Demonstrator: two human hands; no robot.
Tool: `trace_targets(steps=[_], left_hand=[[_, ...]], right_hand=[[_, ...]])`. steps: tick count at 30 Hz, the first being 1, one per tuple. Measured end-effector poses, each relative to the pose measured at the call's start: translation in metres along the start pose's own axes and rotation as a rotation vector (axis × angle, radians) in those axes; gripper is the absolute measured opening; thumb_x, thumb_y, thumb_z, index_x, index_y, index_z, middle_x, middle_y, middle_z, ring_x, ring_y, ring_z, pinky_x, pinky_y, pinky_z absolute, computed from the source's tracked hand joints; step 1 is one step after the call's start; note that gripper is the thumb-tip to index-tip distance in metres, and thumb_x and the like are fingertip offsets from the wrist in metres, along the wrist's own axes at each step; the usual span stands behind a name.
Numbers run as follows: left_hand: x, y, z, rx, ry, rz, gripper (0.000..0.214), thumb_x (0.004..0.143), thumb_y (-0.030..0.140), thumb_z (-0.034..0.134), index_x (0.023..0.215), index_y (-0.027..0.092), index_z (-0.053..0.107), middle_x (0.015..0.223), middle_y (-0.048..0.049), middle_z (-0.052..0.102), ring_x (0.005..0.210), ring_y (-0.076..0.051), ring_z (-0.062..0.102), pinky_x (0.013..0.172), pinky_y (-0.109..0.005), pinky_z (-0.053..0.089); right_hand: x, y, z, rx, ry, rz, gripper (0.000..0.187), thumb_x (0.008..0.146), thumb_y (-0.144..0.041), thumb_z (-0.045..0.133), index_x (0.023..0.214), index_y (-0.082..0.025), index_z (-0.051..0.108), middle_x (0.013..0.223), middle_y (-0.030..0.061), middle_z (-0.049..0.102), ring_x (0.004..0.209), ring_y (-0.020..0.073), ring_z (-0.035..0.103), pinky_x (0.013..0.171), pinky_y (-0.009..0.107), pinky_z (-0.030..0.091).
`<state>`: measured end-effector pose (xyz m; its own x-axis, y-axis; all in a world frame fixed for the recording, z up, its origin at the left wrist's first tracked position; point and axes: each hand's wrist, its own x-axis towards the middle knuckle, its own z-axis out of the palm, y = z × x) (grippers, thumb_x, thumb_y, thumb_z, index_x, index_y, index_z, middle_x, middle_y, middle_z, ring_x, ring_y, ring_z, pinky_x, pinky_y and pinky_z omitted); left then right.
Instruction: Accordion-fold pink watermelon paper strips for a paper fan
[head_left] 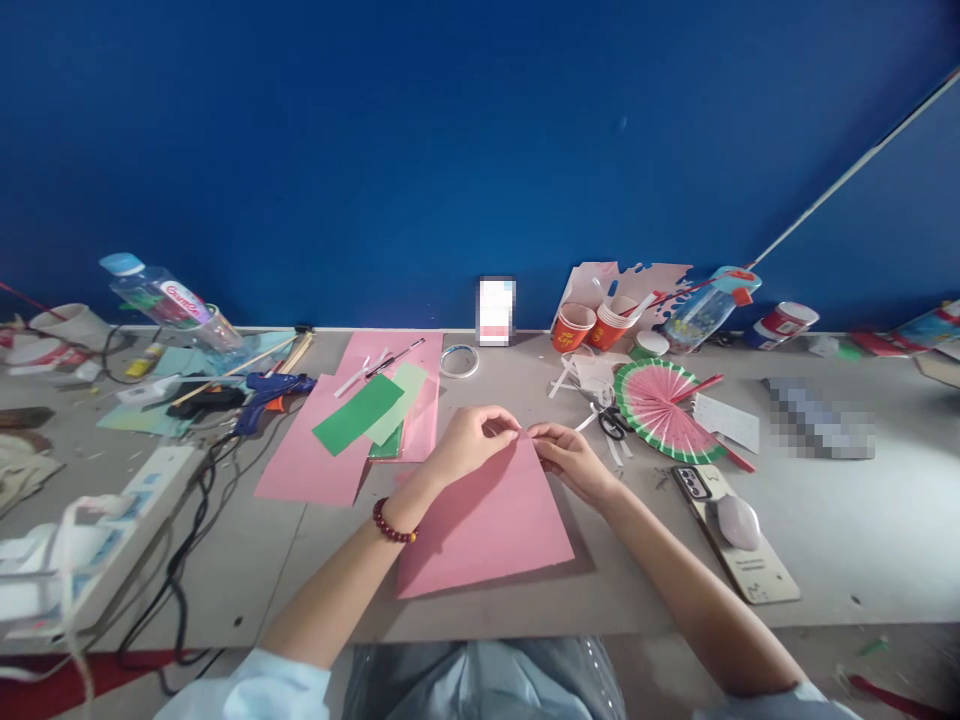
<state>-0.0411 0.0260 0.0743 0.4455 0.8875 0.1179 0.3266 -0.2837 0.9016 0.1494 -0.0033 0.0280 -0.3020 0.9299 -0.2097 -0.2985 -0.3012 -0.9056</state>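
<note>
The left hand (484,435) pinches the top of the pink paper (487,530) with thumb and finger. The right hand (571,458) pinches it too, just beside the left. The paper spreads from the fingertips back toward the person, over the gray table (322,580), and part of it is under the left arm. It is plain, thin and smooth, narrow at the fingers and wide at the near edge. A dark shadow shows along its right side.

Round, shiny, dark red beads make a bracelet (394,522) on the left wrist. Farther left, flat green paper (358,413) lies on more pink sheets (304,455). A round tape roll (459,361) sits behind the hands. To the right is a pleated pink fan (667,410) with a green and white rim.
</note>
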Motion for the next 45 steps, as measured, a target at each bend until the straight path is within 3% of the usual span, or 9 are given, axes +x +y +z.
trace_targets(steps=[10, 16, 22, 31, 45], left_hand=[[-0.004, 0.001, 0.008, 0.044, 0.149, 0.127, 0.007, 0.08, 0.018, 0.061, 0.079, 0.019, 0.067, 0.081, -0.0007, 0.066, 0.074, -0.013, 0.062, 0.068, -0.023, 0.05], [-0.012, 0.009, 0.016, 0.247, 0.247, 0.287, 0.011, 0.086, 0.016, 0.055, 0.079, 0.02, 0.063, 0.079, -0.0021, 0.063, 0.075, -0.014, 0.059, 0.071, -0.027, 0.049], [-0.016, 0.002, 0.026, 0.49, 0.376, 0.438, 0.018, 0.09, 0.015, 0.047, 0.082, 0.02, 0.062, 0.08, -0.0033, 0.065, 0.076, -0.016, 0.059, 0.07, -0.029, 0.048], [-0.018, -0.003, 0.027, 0.593, 0.379, 0.604, 0.019, 0.09, 0.01, 0.047, 0.097, 0.018, 0.062, 0.092, -0.0056, 0.069, 0.083, -0.017, 0.063, 0.074, -0.03, 0.051], [-0.022, -0.006, 0.031, 0.697, 0.352, 0.617, 0.023, 0.092, 0.011, 0.042, 0.103, 0.019, 0.061, 0.092, -0.0063, 0.067, 0.082, -0.017, 0.064, 0.072, -0.031, 0.051]], right_hand=[[0.001, 0.003, 0.005, -0.038, 0.118, -0.067, 0.021, 0.067, -0.037, 0.077, 0.079, -0.02, 0.074, 0.069, 0.0003, 0.07, 0.061, 0.0118, 0.061, 0.062, 0.025, 0.05], [-0.001, 0.004, 0.007, -0.03, 0.16, -0.088, 0.026, 0.064, -0.04, 0.078, 0.082, -0.02, 0.076, 0.071, 0.0029, 0.072, 0.062, 0.0138, 0.061, 0.064, 0.028, 0.051], [-0.005, 0.002, 0.01, -0.033, 0.167, -0.098, 0.025, 0.067, -0.04, 0.076, 0.084, -0.022, 0.077, 0.075, 0.0036, 0.073, 0.063, 0.0151, 0.062, 0.066, 0.03, 0.052], [-0.008, 0.001, 0.007, 0.019, 0.156, -0.11, 0.023, 0.07, -0.038, 0.075, 0.088, -0.022, 0.076, 0.073, 0.0033, 0.071, 0.064, 0.014, 0.06, 0.067, 0.03, 0.052], [-0.01, -0.006, 0.01, 0.003, 0.198, -0.099, 0.026, 0.065, -0.042, 0.077, 0.081, -0.021, 0.077, 0.067, 0.003, 0.068, 0.061, 0.0137, 0.057, 0.06, 0.027, 0.048]])
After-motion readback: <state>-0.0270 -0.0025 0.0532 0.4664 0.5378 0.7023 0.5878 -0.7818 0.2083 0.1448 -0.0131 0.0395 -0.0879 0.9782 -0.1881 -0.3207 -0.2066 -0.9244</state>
